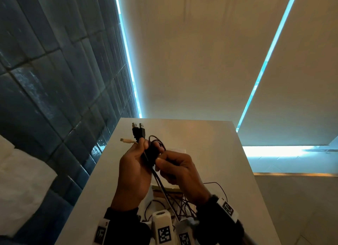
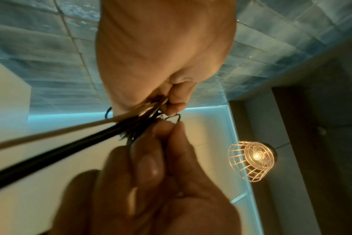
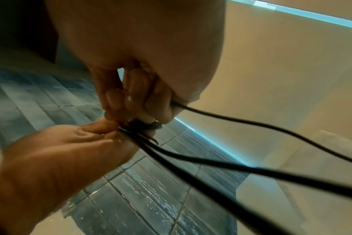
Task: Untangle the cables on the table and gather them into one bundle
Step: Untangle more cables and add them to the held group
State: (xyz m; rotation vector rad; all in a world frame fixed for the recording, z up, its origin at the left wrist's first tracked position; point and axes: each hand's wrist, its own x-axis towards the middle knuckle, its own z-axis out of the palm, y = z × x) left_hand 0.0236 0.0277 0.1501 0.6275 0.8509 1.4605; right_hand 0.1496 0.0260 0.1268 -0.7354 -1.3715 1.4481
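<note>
Both hands are raised above the white table [image 1: 219, 153] and meet around one dark cable bundle [image 1: 152, 154]. My left hand [image 1: 144, 149] grips the bundle just below two black USB plugs [image 1: 138, 129] that stick up, with a white plug [image 1: 126, 140] pointing left. My right hand [image 1: 161, 160] pinches a thin black cable at the bundle's right side. Black and white strands [image 1: 164, 191] hang from the hands down to a loose tangle [image 1: 182, 206] on the table. In the left wrist view my left hand's fingers [image 2: 176, 101] curl round the strands [image 2: 50, 152]. In the right wrist view my right hand's fingers [image 3: 131, 98] pinch black cables [image 3: 231, 167].
Flat paper and cardboard [image 1: 164, 188] lie on the table under the hanging cables. A dark blue tiled wall [image 1: 54, 71] runs along the table's left edge. Closed roller blinds [image 1: 192, 52] stand behind it. A wire-cage pendant lamp [image 2: 253, 160] hangs overhead.
</note>
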